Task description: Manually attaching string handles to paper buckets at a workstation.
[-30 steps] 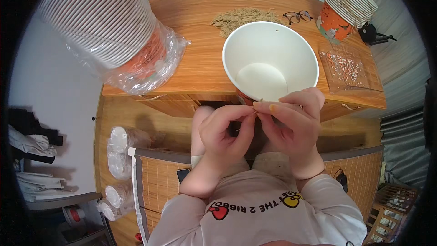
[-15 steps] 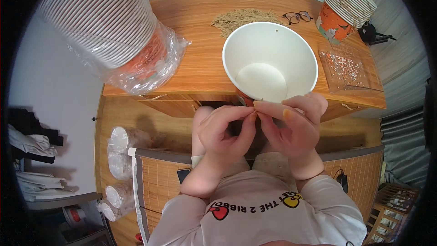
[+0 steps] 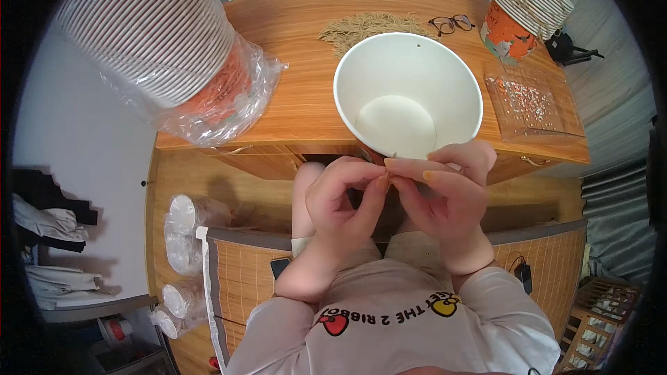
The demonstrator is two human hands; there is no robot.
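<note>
A large white-lined paper bucket (image 3: 399,121) stands at the table's front edge, its mouth tipped toward me. One small hole shows in its far wall, just below the rim. Right at the near rim, my left hand (image 3: 345,198) pinches with thumb and forefinger. Fingertip to fingertip with it, my right hand (image 3: 448,191) is also closed in a pinch. Whatever lies between the fingertips is too small to make out; a tiny dark tip pokes up just above them. Behind the bucket lies a pile of tan twisted cords (image 3: 368,28).
Left on the table (image 3: 306,97) stands a tall bucket stack (image 3: 153,35) in clear plastic. At the right are a shorter stack (image 3: 521,10) with cords over it, a clear tray (image 3: 531,104) of small orange and white pieces, and glasses (image 3: 451,24). Wrapped white rolls (image 3: 184,232) sit on the floor.
The view has shifted slightly, so the bucket and the things on the table appear a little further left. Both hands keep their pinch at the near rim.
</note>
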